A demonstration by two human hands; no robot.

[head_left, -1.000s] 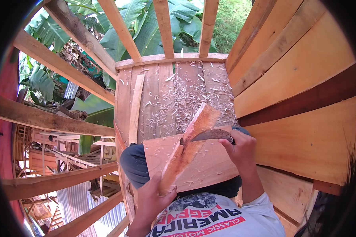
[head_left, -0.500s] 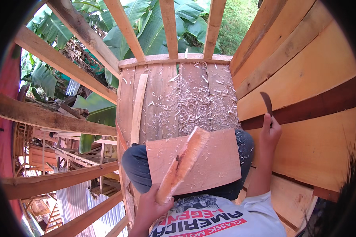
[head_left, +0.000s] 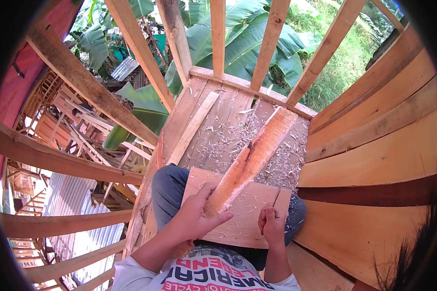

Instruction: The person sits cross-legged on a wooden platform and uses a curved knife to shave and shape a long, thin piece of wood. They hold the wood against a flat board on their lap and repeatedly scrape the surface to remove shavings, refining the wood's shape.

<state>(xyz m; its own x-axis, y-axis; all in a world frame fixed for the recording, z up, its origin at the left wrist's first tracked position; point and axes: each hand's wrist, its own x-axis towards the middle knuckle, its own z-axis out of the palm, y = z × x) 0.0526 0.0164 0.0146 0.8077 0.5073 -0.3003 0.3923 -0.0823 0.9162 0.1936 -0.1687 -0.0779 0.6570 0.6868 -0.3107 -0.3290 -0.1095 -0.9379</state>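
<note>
My left hand is closed round the near end of a long, rough strip of wood, orange-brown with pale edges and a dark crack midway. The strip slants up and away to the right over a flat board lying across my lap. My right hand is a fist above the board's right part. From it rises a thin dark line, the knife seen nearly edge-on, with its handle hidden in my fingers. Knife and strip are apart.
Pale shavings litter the plank floor ahead of my crossed legs. A narrow loose batten lies at the left. Slatted wooden railings enclose the left and far sides, and a plank wall stands on the right.
The wood strip has swung forward and right, reaching farther out. My right hand has come down and left from beside the wall to the board, bringing the knife. The view has turned rightward.
</note>
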